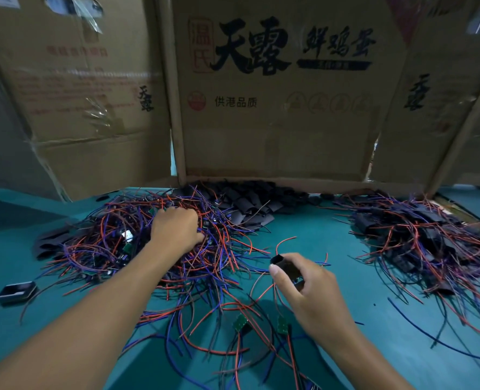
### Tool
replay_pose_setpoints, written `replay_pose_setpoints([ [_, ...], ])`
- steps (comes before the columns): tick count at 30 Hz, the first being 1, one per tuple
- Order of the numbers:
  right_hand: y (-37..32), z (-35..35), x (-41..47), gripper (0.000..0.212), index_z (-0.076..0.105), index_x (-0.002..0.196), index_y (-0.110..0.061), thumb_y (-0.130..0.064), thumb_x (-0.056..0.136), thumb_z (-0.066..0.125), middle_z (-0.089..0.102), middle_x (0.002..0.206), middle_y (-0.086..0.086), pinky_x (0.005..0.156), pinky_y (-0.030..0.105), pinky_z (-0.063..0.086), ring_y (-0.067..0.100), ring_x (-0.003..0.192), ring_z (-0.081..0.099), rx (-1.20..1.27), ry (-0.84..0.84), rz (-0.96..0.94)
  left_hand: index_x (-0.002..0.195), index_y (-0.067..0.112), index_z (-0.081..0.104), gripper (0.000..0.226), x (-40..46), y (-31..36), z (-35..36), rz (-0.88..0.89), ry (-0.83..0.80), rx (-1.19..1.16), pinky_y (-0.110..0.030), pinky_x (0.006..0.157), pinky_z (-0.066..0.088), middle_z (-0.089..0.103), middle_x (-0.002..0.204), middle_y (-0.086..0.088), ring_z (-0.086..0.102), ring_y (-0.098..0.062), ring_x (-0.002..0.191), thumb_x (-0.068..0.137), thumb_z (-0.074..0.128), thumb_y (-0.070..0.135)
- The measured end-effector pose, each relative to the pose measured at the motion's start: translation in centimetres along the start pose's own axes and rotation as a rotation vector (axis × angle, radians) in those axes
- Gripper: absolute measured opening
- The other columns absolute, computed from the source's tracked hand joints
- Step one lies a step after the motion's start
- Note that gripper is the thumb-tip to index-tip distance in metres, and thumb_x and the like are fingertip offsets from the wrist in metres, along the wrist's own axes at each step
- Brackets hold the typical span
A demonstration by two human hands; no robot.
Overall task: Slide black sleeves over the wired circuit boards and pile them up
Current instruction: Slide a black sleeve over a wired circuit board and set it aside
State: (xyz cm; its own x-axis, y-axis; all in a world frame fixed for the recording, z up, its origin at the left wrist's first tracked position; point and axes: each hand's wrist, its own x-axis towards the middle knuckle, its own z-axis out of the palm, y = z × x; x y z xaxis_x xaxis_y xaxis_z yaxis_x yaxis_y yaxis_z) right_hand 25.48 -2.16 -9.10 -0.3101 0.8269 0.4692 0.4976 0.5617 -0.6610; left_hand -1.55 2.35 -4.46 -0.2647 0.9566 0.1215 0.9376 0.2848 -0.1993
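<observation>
A person's two bare forearms reach in from the bottom of the frame over a teal green work mat (331, 235). The left hand (175, 228), left of centre, is buried knuckles-up in a big tangled heap of red, blue and purple wired green circuit boards (115, 243); its fingers are curled down into the wires, but whether they grip anything cannot be told. The right hand (303, 285), just right of centre, pinches a short black tubular sleeve (285, 266) between thumb and curled fingers, its open end tilted toward the upper left. Thin red wires arc on the mat beside it.

Behind the heap, at centre, lies a loose mound of flat black sleeves (250, 199) against the base of a brown cardboard wall printed with large black characters (275, 80). At the right edge sits a separate pile of boards already covered in black sleeves, wires trailing outward (430, 237). Near the bottom centre, two small green boards (240, 323) lie loose on the mat with their wires. At the lower left edge rests a small dark rectangular tray (16, 291)
</observation>
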Motion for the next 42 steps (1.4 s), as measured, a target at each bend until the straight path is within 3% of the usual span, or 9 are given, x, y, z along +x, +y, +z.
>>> replay_pose_setpoints([
  [5,0.4,-0.4,0.1,0.018,0.064,0.092,-0.028,-0.045,0.092,0.059,0.066,0.078,-0.013,0.068,0.022,0.046,0.005,0.076,0.058,-0.001,0.006,0.017,0.075,0.016,0.062,0.027,-1.0,-1.4,-2.3,-0.073,0.062,-0.358,-0.037,0.072,0.054,0.065,0.075,-0.004,0.062,-0.025,0.074,0.088,0.068,0.040],
  [10,0.2,-0.4,0.1,0.017,0.063,0.090,-0.031,-0.047,0.091,0.058,0.064,0.075,-0.015,0.064,0.020,0.045,0.004,0.076,0.058,0.004,0.011,0.033,0.074,0.007,0.063,0.015,-3.8,-2.7,-5.2,-0.108,0.022,-1.239,-0.032,0.064,0.046,0.072,0.071,-0.007,0.061,-0.016,0.064,0.082,0.073,0.015],
  [13,0.0,-0.4,0.1,0.013,0.063,0.090,-0.032,-0.045,0.091,0.060,0.065,0.076,-0.015,0.066,0.018,0.044,0.002,0.078,0.058,-0.003,0.013,0.028,0.084,0.008,0.057,0.010,-5.9,-2.3,-5.9,-0.022,-0.096,-1.613,-0.039,0.078,0.049,0.072,0.076,-0.012,0.064,-0.020,0.068,0.092,0.062,0.006],
  [16,-0.3,-0.5,0.1,0.010,0.063,0.090,-0.030,-0.040,0.091,0.063,0.064,0.076,-0.016,0.067,0.012,0.041,-0.002,0.080,0.057,-0.003,0.015,0.022,0.086,0.006,0.055,0.008,-7.4,-2.0,-6.4,0.033,-0.089,-1.648,-0.036,0.077,0.050,0.070,0.076,-0.014,0.063,-0.022,0.068,0.093,0.059,0.005],
  [23,-1.2,-0.6,-0.1,0.023,0.067,0.095,-0.028,-0.050,0.089,0.061,0.067,0.077,-0.014,0.064,0.012,0.042,0.005,0.073,0.060,0.140,-0.034,-0.023,0.094,0.009,0.049,0.021,-10.6,-0.6,-7.1,0.121,-0.091,-1.960,-0.023,0.052,0.052,0.069,0.080,-0.018,0.056,-0.018,0.052,0.081,0.065,0.009],
  [28,-1.5,-0.6,-0.3,0.026,0.068,0.101,-0.029,-0.049,0.087,0.059,0.067,0.084,-0.018,0.065,0.012,0.041,0.007,0.072,0.061,0.176,-0.069,-0.041,0.103,0.009,0.055,0.028,-12.0,1.0,-5.7,0.077,-0.219,-2.145,-0.022,0.042,0.017,0.053,0.066,-0.003,0.026,-0.006,0.040,0.082,0.066,0.024],
  [32,-2.2,-0.5,-0.3,0.025,0.070,0.104,-0.016,-0.033,0.087,0.065,0.073,0.103,0.008,0.078,0.035,0.058,0.025,0.098,0.070,0.785,-0.180,0.114,0.101,0.007,0.062,0.024,-12.5,1.8,-4.7,0.035,-0.250,-2.193,-0.021,0.039,0.018,0.050,0.066,-0.003,0.023,-0.007,0.040,0.085,0.061,0.025],
  [35,-3.2,-0.4,-0.3,0.030,0.069,0.106,-0.010,-0.033,0.087,0.067,0.068,0.113,0.024,0.075,0.038,0.059,0.040,0.107,0.066,1.212,-0.214,0.283,0.094,0.010,0.062,0.013,-13.0,2.2,-4.1,0.061,-0.319,-2.164,-0.022,0.039,0.023,0.055,0.071,-0.009,0.031,-0.011,0.042,0.087,0.060,0.020],
  [42,-3.6,-0.7,0.4,0.030,0.075,0.097,-0.008,-0.031,0.088,0.057,0.068,0.114,0.023,0.078,0.036,0.059,0.031,0.103,0.068,1.384,-0.132,0.366,0.081,0.013,0.055,0.018,-13.8,3.3,-3.7,0.193,-0.442,-1.996,-0.018,0.038,0.026,0.059,0.069,-0.016,0.030,-0.012,0.036,0.088,0.068,0.024],
])
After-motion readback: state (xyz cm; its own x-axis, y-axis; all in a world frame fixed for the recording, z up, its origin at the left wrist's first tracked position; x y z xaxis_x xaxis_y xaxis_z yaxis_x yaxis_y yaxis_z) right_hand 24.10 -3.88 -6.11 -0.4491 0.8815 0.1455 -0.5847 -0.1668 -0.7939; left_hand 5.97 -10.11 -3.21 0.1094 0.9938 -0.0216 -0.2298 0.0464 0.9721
